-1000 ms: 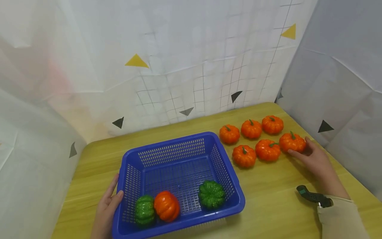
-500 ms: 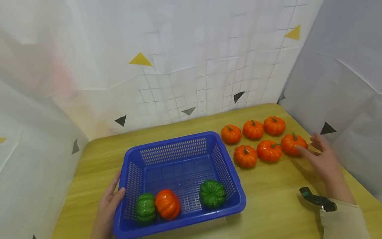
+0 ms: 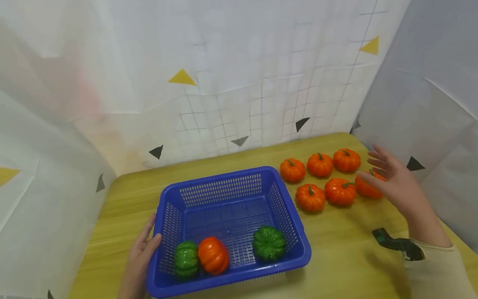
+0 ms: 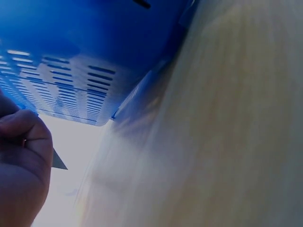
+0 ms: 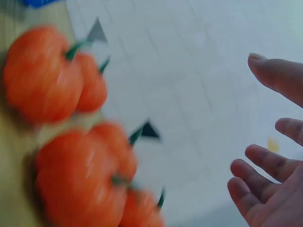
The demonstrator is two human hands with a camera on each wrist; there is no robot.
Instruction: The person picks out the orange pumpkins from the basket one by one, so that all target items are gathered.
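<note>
In the head view a blue plastic basket stands on the table, holding a green ribbed pumpkin, an orange-red one and a dark green one. My left hand holds the basket's left side by the rim; the left wrist view shows its bent thumb near the slotted wall. Above the right end of two rows of orange pumpkins with green stems hovers my right hand, fingers spread and holding nothing. It partly covers the rightmost front pumpkin. In the right wrist view, its fingers stand apart from the pumpkins.
Other small pumpkins stand close together right of the basket, among them a front-row one and a back-right one. White paper walls with yellow and dark triangles border the wooden table behind and at both sides.
My right hand has let go of the rightmost front pumpkin, risen and shifted over it. The pumpkin stays in the row. My left hand stays at the basket; the head view has shifted slightly.
</note>
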